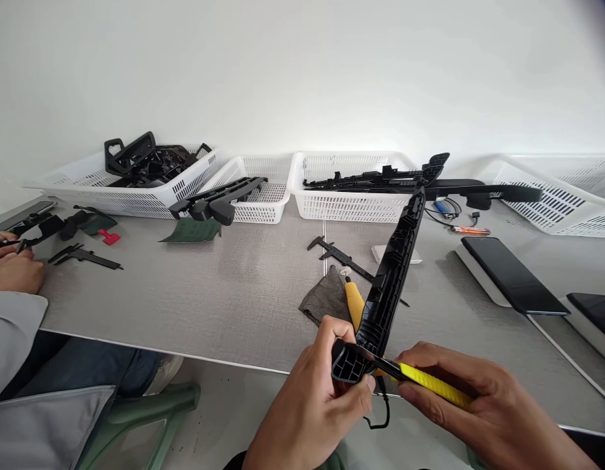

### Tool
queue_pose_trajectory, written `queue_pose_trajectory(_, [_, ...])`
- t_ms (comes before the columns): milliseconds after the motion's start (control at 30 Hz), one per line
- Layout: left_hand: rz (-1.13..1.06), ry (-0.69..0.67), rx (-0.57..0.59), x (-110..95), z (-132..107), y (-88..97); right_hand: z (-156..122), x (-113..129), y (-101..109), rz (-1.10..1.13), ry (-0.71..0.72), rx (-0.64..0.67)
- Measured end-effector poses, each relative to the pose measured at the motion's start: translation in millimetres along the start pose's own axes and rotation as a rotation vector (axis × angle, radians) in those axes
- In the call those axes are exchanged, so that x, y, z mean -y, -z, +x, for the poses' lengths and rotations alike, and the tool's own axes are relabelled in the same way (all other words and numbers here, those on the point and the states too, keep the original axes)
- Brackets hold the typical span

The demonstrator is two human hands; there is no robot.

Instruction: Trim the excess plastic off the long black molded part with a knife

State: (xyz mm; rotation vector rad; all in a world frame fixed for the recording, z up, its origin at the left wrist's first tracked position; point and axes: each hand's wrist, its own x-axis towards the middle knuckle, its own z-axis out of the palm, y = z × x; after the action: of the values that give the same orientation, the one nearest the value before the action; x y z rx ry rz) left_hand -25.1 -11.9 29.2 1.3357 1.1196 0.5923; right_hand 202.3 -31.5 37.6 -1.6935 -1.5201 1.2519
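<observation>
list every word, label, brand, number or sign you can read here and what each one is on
None can be read in this picture.
Central caliper: any scale figures too small to read.
Left-side caliper: likewise too small.
Small orange item: any print too blurred to read.
Yellow-handled tool and long black part: no legible lettering.

The left hand (309, 395) and right hand (466, 398) are both bare, the left thumbnail (371, 382) short.
</observation>
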Motion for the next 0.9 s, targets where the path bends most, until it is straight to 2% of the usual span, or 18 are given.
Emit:
queue_pose_trajectory(433, [0.005, 0.009, 0.019, 5, 3, 6.1, 11, -12, -6, 0.054, -0.027, 0.102])
queue_pose_trajectory(700, [-0.047, 0.016, 0.0, 4, 7, 6.9, 13, -8, -6, 0.092, -0.052, 0.08])
queue_pose_trajectory(900, [-0.04, 0.039, 0.017, 4, 7, 7.4, 14, -4, -5, 0.045, -0.019, 0.095])
